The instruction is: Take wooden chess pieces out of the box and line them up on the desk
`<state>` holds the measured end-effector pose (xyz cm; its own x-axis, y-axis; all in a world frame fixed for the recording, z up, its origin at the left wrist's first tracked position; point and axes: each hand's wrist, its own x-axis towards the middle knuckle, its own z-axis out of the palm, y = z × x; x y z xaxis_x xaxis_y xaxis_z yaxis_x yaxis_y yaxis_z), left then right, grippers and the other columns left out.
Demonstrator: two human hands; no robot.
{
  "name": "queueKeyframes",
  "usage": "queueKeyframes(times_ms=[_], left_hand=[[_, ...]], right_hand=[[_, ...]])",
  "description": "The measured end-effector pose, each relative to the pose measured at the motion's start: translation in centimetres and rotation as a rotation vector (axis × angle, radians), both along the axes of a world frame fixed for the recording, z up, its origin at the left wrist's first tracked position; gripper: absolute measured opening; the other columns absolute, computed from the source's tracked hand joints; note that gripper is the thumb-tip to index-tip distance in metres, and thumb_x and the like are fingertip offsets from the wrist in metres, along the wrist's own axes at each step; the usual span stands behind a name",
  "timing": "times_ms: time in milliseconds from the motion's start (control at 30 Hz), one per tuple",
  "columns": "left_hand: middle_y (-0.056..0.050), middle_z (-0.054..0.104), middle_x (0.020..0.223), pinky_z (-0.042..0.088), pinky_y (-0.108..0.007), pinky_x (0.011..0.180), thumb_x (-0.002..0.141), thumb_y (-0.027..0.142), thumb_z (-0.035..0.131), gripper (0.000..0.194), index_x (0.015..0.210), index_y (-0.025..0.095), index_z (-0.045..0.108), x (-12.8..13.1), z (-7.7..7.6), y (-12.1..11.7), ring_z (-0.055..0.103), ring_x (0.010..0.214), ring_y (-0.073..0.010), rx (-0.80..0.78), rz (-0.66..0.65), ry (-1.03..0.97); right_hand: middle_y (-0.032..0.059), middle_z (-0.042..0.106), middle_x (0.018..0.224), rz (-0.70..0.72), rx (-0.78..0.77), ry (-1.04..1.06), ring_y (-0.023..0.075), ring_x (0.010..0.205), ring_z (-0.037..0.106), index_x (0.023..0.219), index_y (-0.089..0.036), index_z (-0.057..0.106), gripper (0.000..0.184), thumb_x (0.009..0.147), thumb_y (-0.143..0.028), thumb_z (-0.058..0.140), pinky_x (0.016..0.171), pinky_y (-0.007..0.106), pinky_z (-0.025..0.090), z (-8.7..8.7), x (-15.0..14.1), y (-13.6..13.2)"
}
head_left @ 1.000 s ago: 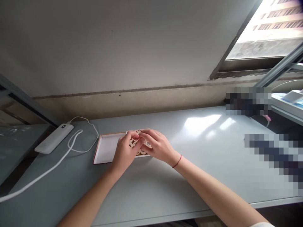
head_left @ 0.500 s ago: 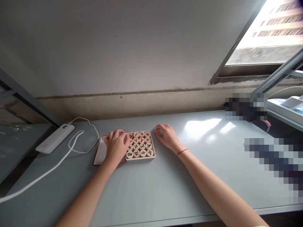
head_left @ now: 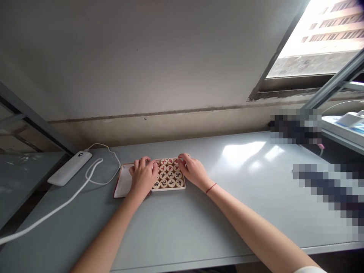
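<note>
A shallow box [head_left: 185, 181] on the grey table holds rows of round xiangqi pieces [head_left: 171, 183], the near rows marked in black and the far ones in red. Joined to its left side lies an open dark red lid with a pale inside [head_left: 124, 182]. My left hand [head_left: 142, 175] lies over the seam between lid and box, fingers bent and apart, thumb by the leftmost pieces. At the far right corner, my right hand [head_left: 194, 170] is closed with its fingertips over the red-marked pieces. What it pinches is hidden. Something small shows just behind its knuckles.
To the left, a white power bank [head_left: 69, 168] lies with a thin cable attached. A thick white cable [head_left: 61, 209] runs toward the lower left. Metal frame posts [head_left: 38, 127] flank the table, and a wall [head_left: 159, 129] rises behind it. Blurred dark items lie at right.
My right hand has moved left, from beside the box onto its far right corner. The left hand stays at the seam. The view has shifted slightly.
</note>
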<state>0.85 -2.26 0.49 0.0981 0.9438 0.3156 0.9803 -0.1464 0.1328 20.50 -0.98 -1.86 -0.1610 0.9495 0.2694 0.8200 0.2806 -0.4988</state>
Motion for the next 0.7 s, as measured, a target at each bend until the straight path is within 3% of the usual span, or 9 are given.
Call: queueKeyframes(times_ms=[467, 700], left_hand=[[-0.012, 0.060, 0.112, 0.039, -0.047, 0.079, 0.090, 0.027, 0.041, 0.032, 0.092, 0.023, 0.072, -1.0, -0.2, 0.6, 0.047, 0.101, -0.0320, 0.000, -0.053, -0.042], [-0.013, 0.060, 0.113, 0.039, -0.048, 0.079, 0.090, 0.026, 0.041, 0.031, 0.089, 0.021, 0.072, -0.1, 0.6, 0.6, 0.048, 0.103, -0.0333, -0.057, 0.012, -0.066]], right_hand=[[0.0036, 0.069, 0.079, -0.018, 0.013, -0.008, 0.0183, 0.065, 0.062, 0.112, -0.020, 0.051, 0.028, 0.098, -0.032, 0.031, 0.052, 0.025, 0.031, -0.4, -0.6, 0.2], [0.0046, 0.069, 0.081, 0.004, 0.023, -0.052, 0.0182, 0.062, 0.062, 0.116, -0.019, 0.049, 0.029, 0.098, -0.030, 0.029, 0.051, 0.025, 0.032, -0.5, -0.5, 0.0]])
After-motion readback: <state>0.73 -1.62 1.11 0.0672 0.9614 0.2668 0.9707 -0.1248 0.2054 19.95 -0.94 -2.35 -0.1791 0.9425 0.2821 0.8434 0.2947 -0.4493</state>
